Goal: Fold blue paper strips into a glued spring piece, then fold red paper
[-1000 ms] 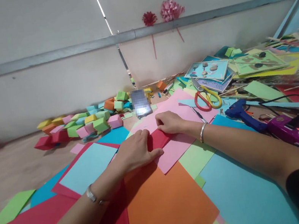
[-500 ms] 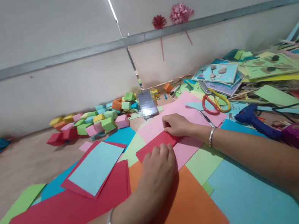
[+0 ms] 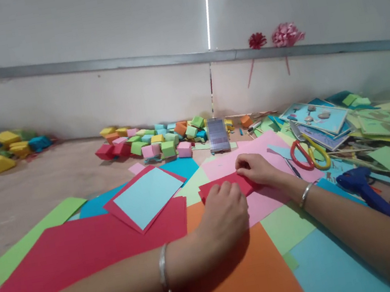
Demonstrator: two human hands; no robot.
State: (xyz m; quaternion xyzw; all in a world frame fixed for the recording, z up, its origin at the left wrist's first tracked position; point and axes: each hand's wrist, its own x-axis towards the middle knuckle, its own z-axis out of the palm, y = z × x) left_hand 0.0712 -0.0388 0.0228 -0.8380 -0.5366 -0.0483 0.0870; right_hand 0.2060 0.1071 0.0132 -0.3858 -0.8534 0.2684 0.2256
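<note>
A small piece of red paper (image 3: pixel 226 181) lies over pink and orange sheets, its left end showing layered edges. My right hand (image 3: pixel 257 169) pinches its far right part between thumb and curled fingers. At the near edge my left hand (image 3: pixel 224 214) has its fingers curled down over the same paper; its fingertips are partly hidden. Under my left wrist lies an orange sheet (image 3: pixel 241 279). A pink sheet (image 3: pixel 265 204) shows beneath my right hand. To the left, a light blue card (image 3: pixel 149 197) rests on a red sheet.
Scissors (image 3: pixel 309 151) with red and yellow handles lie beyond my right hand. A blue and purple glue gun (image 3: pixel 373 192) sits beside my right forearm. Colored paper cubes (image 3: pixel 168 149) and a phone (image 3: pixel 218 135) stand near the wall. Paper flowers (image 3: pixel 287 34) are on the wall's rail.
The view has swung left, so things appear farther right. Both hands stay on the red paper, whose left end now shows separated layers.
</note>
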